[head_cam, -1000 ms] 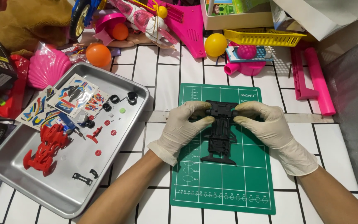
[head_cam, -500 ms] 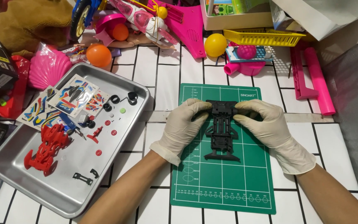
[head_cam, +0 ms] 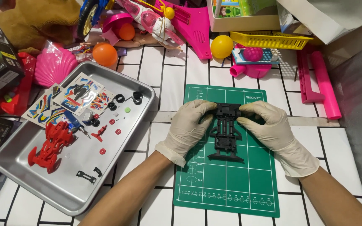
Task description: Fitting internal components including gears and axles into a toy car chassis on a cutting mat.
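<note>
Underneath, white table (head_cam: 168, 83) with black grid lines – green cutting mat (head_cam: 227, 184) at centre. Metal tray (head_cam: 63, 188) left of mat: red toy car body (head_cam: 49, 144), sticker sheets (head_cam: 78, 94), small black and red parts. Pink toys, orange ball (head_cam: 104, 54), yellow ball (head_cam: 221, 46) crowd far edge. Gloved left hand (head_cam: 188, 125) and right hand (head_cam: 269, 125) – fingers of both clenched on black toy car chassis (head_cam: 226, 132), over mat's upper half.

1. Left hand (head_cam: 188, 125): gloved, fingers curled inward and pointing right, thumb tucked under, closed in a grip.
2. Right hand (head_cam: 269, 125): gloved, fingers bent and pointing left, also gripping.
3. Both forearms are bare and angle in from the lower edge, converging toward the hands.
</note>
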